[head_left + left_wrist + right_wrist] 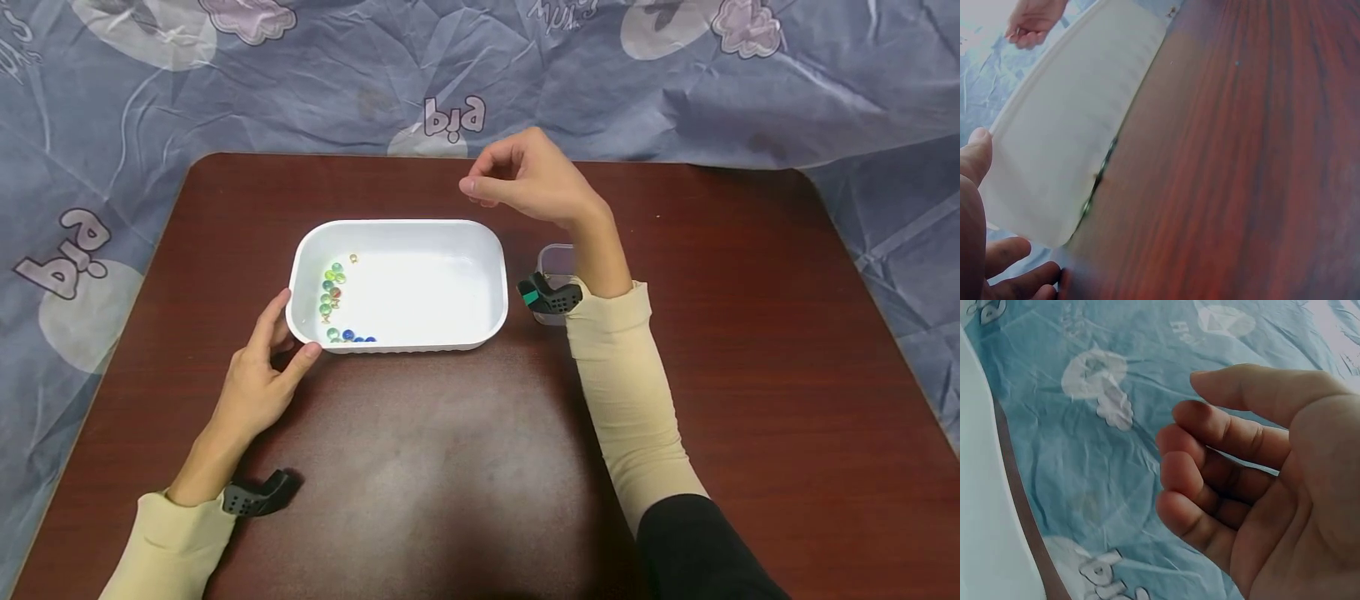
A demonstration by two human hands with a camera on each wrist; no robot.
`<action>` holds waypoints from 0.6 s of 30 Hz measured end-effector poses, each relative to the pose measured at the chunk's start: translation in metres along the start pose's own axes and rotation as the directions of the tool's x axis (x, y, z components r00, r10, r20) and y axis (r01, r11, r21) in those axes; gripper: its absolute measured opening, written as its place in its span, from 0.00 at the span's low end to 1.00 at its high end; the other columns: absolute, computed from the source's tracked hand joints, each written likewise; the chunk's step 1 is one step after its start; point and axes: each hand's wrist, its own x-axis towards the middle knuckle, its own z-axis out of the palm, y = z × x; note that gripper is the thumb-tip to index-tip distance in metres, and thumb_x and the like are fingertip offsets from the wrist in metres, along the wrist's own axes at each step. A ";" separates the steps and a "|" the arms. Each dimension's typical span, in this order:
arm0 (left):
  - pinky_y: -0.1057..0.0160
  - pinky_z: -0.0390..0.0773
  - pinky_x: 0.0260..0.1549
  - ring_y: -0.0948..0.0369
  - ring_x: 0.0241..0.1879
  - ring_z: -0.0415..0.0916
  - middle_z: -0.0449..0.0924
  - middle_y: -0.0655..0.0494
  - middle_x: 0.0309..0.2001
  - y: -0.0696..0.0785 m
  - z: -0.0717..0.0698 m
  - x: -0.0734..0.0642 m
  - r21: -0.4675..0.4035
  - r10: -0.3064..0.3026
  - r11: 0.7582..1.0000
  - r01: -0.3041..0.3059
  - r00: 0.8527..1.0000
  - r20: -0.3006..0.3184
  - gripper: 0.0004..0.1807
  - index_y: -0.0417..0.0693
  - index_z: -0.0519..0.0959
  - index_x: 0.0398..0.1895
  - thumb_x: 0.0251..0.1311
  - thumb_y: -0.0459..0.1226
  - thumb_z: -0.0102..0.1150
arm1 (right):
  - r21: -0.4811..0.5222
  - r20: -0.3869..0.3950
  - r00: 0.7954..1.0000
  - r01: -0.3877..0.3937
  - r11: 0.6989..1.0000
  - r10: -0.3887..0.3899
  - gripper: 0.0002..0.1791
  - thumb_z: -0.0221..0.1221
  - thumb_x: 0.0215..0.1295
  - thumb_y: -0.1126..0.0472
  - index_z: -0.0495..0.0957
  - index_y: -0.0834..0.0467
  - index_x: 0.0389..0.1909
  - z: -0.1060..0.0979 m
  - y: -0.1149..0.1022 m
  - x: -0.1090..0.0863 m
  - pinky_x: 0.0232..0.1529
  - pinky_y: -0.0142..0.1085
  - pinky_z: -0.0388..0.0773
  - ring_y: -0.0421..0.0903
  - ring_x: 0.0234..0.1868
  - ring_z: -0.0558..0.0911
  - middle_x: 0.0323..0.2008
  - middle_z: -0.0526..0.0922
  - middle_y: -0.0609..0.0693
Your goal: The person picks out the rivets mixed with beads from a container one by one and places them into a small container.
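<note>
A white tray [420, 287] stands on the table, with several glass marbles [326, 308] along its left and near sides. Most are green, some are blue and one looks red; small gold-coloured bits lie among them. At the tray's near left corner, my left hand [255, 387] holds the rim, thumb on the near side and fingers on the left side. Raised beyond the tray's far right corner, my right hand [528, 179] has loosely curled fingers. In the right wrist view a gap parts the thumb from the index fingertip [1200, 419], and nothing shows between them.
A clear plastic container [555, 260] stands right of the tray, partly hidden behind my right wrist. The dark red-brown table [765, 350] extends to both sides. A grey-blue printed cloth [337, 92] hangs along its far edge. Both wrists wear black bands.
</note>
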 end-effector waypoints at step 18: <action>0.81 0.63 0.50 0.44 0.52 0.78 0.74 0.46 0.64 0.000 -0.002 0.002 0.001 -0.007 1.000 0.007 1.000 0.009 0.40 0.55 0.53 0.79 0.67 0.40 0.61 | 0.129 0.156 0.987 0.016 0.991 -0.037 0.05 0.64 0.64 0.67 0.84 0.64 0.29 0.054 -0.004 0.044 0.26 0.33 0.67 0.50 0.24 0.72 0.22 0.77 0.58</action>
